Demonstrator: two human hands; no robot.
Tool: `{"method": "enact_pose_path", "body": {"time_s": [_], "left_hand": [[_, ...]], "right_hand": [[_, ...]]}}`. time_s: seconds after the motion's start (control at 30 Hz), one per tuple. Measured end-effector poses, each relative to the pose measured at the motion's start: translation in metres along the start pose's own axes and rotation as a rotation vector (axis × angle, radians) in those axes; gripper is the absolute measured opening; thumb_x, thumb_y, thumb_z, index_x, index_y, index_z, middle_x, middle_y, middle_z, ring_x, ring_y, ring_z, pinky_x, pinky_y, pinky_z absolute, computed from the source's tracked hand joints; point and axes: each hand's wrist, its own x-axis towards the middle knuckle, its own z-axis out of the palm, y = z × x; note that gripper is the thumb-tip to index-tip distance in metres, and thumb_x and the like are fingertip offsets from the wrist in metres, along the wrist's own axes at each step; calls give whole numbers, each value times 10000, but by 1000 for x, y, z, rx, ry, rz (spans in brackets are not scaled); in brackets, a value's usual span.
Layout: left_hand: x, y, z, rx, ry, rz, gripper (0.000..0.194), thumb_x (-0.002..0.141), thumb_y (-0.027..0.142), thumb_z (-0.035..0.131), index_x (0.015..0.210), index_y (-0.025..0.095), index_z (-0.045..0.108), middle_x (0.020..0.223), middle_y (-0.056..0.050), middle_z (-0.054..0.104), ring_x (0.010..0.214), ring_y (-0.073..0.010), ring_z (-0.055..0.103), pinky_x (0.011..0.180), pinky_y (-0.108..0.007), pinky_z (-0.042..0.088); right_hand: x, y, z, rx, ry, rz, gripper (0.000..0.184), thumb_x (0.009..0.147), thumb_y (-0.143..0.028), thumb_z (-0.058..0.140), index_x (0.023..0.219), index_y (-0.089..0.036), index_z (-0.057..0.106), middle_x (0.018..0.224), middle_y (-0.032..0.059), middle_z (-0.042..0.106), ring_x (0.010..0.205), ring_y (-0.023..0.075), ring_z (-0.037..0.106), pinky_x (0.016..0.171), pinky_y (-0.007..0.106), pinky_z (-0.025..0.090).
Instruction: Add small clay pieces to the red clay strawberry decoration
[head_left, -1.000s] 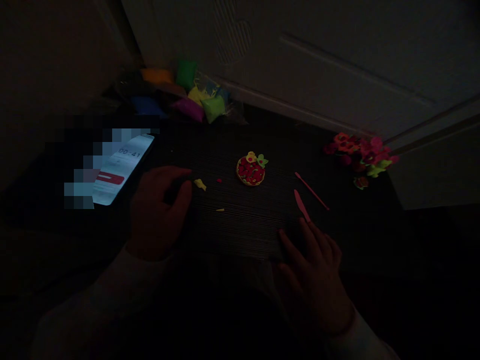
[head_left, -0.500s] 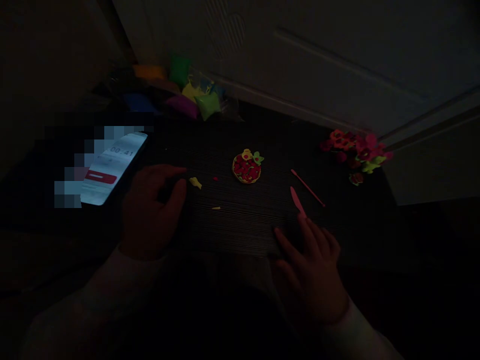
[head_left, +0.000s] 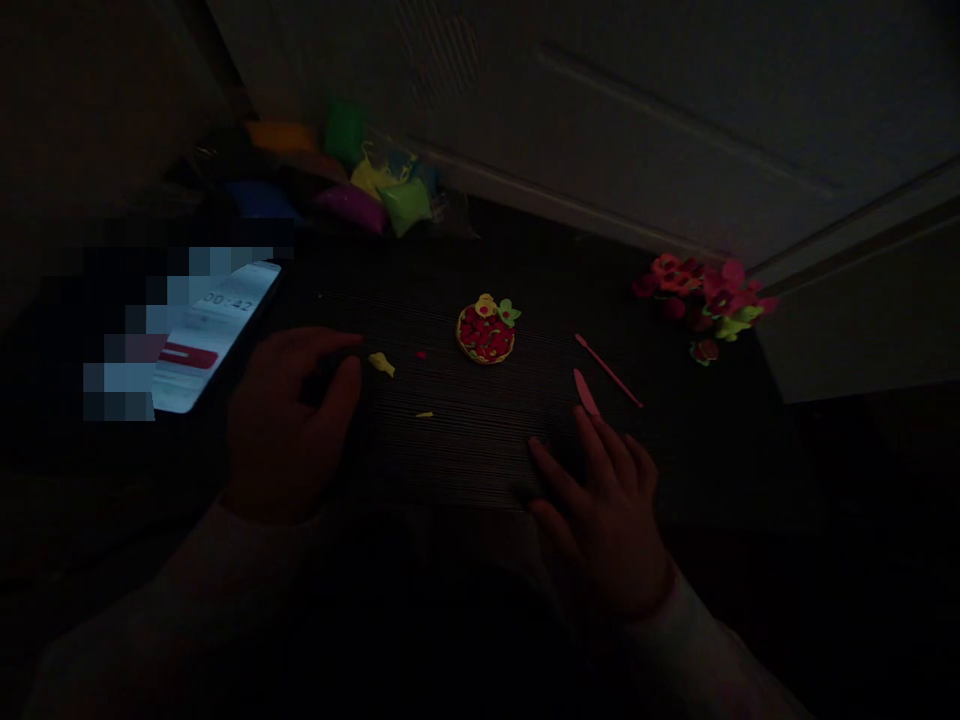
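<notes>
In the dim head view, a small round clay piece (head_left: 485, 338), red with a yellow rim and two little flowers on its far edge, lies mid-table. My left hand (head_left: 292, 420) rests on the table beside a yellow clay scrap (head_left: 381, 364), thumb and fingers apart and nothing between them. My right hand (head_left: 604, 510) lies with fingers spread near the front edge. Its fingertips reach the near end of a pink clay knife (head_left: 586, 392); whether they touch it I cannot tell. Beyond that lies a thin pink modelling stick (head_left: 609, 370).
A lit phone (head_left: 217, 335) showing a timer lies at left. Several coloured clay packets (head_left: 405, 205) are heaped at the back left, against a pale panel (head_left: 637, 140). Colourful clay flowers (head_left: 712, 295) stand at right. Tiny red (head_left: 421, 354) and yellow (head_left: 424, 414) bits lie mid-table.
The whole view has shifted slightly, moving things a little left. My right hand has drawn slightly left and up on the table. The phone's timer went from 00:41 to 00:42.
</notes>
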Motion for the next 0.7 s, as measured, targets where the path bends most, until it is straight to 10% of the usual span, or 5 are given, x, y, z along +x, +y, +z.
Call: {"method": "enact_pose_path", "body": {"time_s": [0.7], "left_hand": [[1, -1, 3, 3, 33, 57, 243, 795, 237, 499, 944, 95, 629, 949, -109, 627, 923, -202, 568, 812, -334, 445]], "right_hand": [[-1, 14, -8, 41, 14, 14, 417, 834, -345, 430, 1235, -234, 443, 1410, 130, 225, 1238, 318, 276, 932, 508, 269]]}}
